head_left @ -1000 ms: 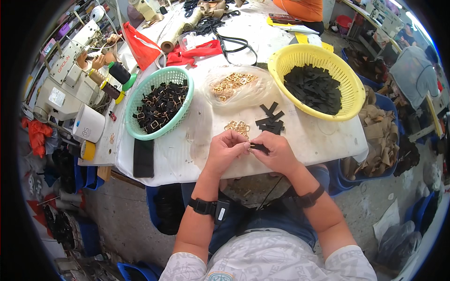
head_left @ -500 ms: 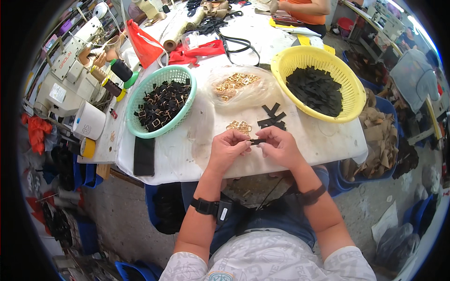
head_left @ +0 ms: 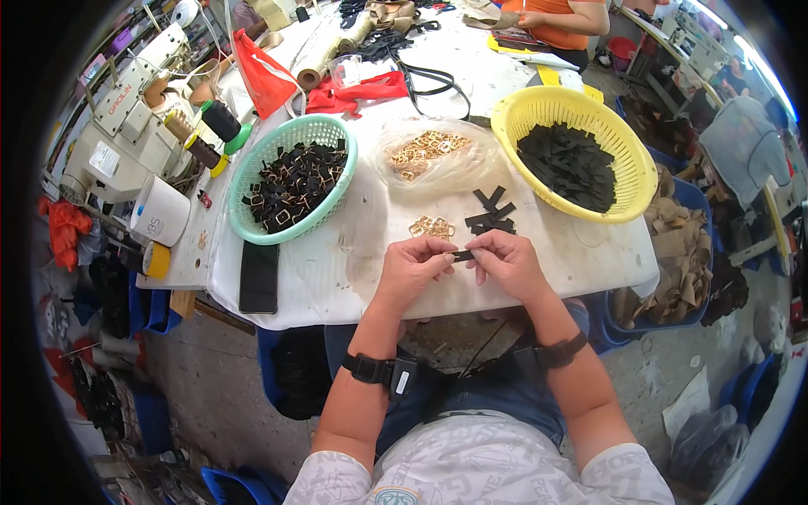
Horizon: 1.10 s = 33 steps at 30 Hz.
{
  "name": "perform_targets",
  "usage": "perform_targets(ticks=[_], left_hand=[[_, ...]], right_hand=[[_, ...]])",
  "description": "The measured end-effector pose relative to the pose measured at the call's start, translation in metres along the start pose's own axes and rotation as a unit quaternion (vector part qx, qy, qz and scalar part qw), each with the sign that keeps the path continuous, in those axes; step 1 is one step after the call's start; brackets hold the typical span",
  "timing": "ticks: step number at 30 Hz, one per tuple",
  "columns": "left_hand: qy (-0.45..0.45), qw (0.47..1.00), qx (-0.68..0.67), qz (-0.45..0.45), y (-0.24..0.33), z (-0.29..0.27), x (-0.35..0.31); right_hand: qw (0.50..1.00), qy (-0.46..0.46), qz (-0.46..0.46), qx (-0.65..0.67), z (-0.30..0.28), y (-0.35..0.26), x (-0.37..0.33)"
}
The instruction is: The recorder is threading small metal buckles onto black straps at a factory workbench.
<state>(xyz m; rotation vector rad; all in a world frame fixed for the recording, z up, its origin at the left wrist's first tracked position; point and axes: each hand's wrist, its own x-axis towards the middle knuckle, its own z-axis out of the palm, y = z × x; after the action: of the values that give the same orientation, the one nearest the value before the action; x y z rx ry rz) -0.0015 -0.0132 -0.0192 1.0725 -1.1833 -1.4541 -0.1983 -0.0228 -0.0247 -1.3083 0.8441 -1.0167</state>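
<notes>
Close to the table's front edge, my left hand (head_left: 416,266) and my right hand (head_left: 502,263) face each other with fingertips pinched. Between them stretches a short black strap piece (head_left: 462,256), held at both ends. A hint of gold shows by the left fingertips, but whether a buckle is there is hard to see. Just beyond my left hand lies a small pile of gold buckles (head_left: 432,226). Several loose black strap pieces (head_left: 491,212) lie beyond my right hand. Farther back, a clear plastic bag (head_left: 396,181) holds more gold buckles (head_left: 427,148).
A green basket (head_left: 238,199) of strapped buckles stands left, a yellow basket (head_left: 644,172) of black pieces right. A phone (head_left: 258,278) lies near the front edge. Left are thread cones (head_left: 220,122) and a sewing machine (head_left: 120,160). A person in orange (head_left: 572,25) works at the far side.
My hands stay nearly in place while the fingers shift slightly around the strap piece. Across the table, the other person's hand and a brown piece have come further into view.
</notes>
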Motion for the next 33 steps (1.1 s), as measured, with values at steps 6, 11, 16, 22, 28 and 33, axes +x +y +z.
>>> perform_targets(ticks=[6, 11, 16, 22, 28, 33], left_hand=[[0.013, 1.000, 0.015, -0.002, 0.0000, 0.0008, -0.0001], [0.034, 0.999, 0.012, 0.001, -0.0011, 0.0001, 0.0003], [0.042, 0.999, 0.010, 0.004, -0.0020, 0.0006, 0.0005], [0.040, 0.999, -0.002, 0.006, -0.0029, 0.0011, 0.0012], [0.034, 0.999, 0.001, 0.005, -0.0030, 0.0002, 0.0008], [0.032, 0.999, 0.001, 0.005, -0.0056, -0.0017, 0.0020]], right_hand=[[1.000, 0.005, 0.012, -0.004, 0.0002, -0.0017, -0.0006], [0.996, 0.064, 0.019, 0.054, 0.0015, -0.0047, 0.0007], [0.993, 0.082, 0.013, 0.080, -0.0003, -0.0031, 0.0015], [0.999, 0.032, -0.007, 0.011, 0.0022, 0.0010, 0.0006], [1.000, 0.013, -0.008, -0.017, 0.0051, -0.0012, -0.0001], [1.000, 0.005, -0.003, -0.015, 0.0057, -0.0034, -0.0004]])
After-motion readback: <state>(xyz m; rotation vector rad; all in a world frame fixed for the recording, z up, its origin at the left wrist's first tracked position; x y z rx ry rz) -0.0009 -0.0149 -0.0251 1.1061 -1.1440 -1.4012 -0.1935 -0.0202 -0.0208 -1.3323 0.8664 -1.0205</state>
